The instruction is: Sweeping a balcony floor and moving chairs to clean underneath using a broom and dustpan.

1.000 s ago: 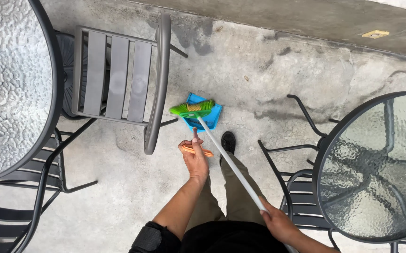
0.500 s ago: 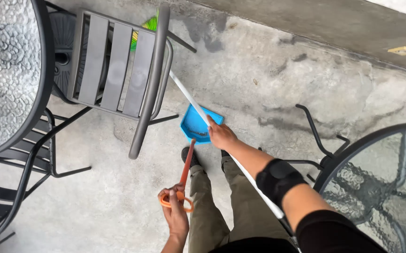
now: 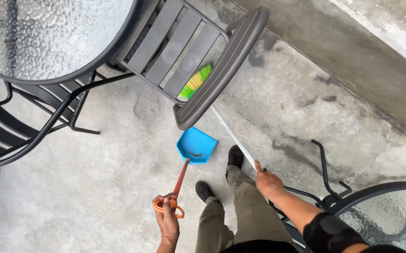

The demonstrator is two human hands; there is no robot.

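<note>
Fingers round dustpan, chair ahead.

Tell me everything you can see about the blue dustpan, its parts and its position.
The blue dustpan looks like plastic: a shallow scoop with a pointed back and raised walls, on a long orange handle ending in an orange loop. It rests on the concrete floor beside the grey chair, in front of the person's shoes. A little dark dirt lies inside. The left hand grips the loop, the handle slanting up toward the person.
</note>
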